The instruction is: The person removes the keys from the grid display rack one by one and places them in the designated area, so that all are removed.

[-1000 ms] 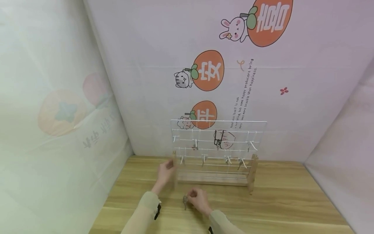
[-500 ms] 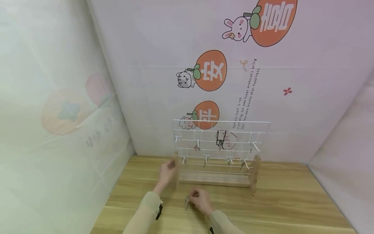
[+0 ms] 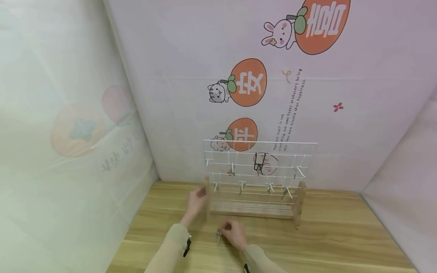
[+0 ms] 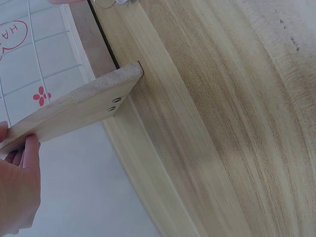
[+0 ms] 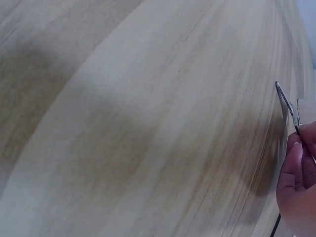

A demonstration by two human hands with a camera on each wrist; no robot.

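A white wire grid rack (image 3: 260, 142) with wooden side posts stands on the wooden table (image 3: 334, 235). My left hand (image 3: 197, 201) grips its left wooden post (image 4: 94, 98), with thumb and fingers on opposite faces in the left wrist view. In front of the rack, just above or at the tabletop, my right hand (image 3: 235, 234) pinches a silver key (image 3: 219, 236) by its upper end. The key's blade points toward me in the head view. Side-on, the key (image 5: 286, 103) juts from the fingertips in the right wrist view. Part of a metal ring (image 4: 104, 4) shows in the left wrist view.
White hooks (image 3: 299, 171) line the grid in two rows, several with small keys (image 3: 241, 187) hanging from them. A black wire piece (image 3: 259, 162) is on the upper row. A printed cloth wall (image 3: 191, 113) rises behind, with pale walls (image 3: 68, 159) at both sides.
The whole scene has slid slightly right in the head view. Both hands keep their grips. The key has turned a little in the right fingers.
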